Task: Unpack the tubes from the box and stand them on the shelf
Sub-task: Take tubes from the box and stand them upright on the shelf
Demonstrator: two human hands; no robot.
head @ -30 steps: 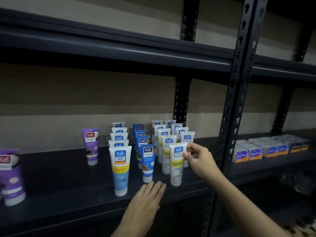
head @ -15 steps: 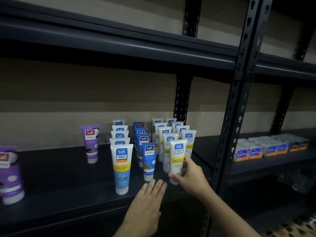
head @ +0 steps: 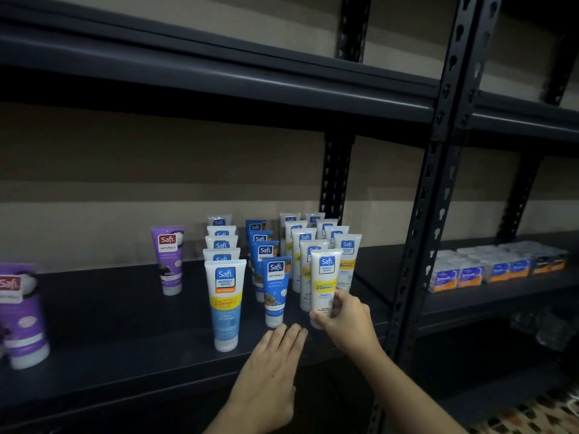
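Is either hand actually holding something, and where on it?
The right hand grips a white tube near its bottom end. The left hand holds nothing.

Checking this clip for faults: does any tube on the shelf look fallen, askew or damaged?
Nothing stands out. All tubes stand cap-down in rows on the shelf; the right hand grips the front white tube, left hand flat at the edge.

My right hand was at the top of the white tube one second ago; it has slid down, and now my fingers grip it near the cap, at the bottom.
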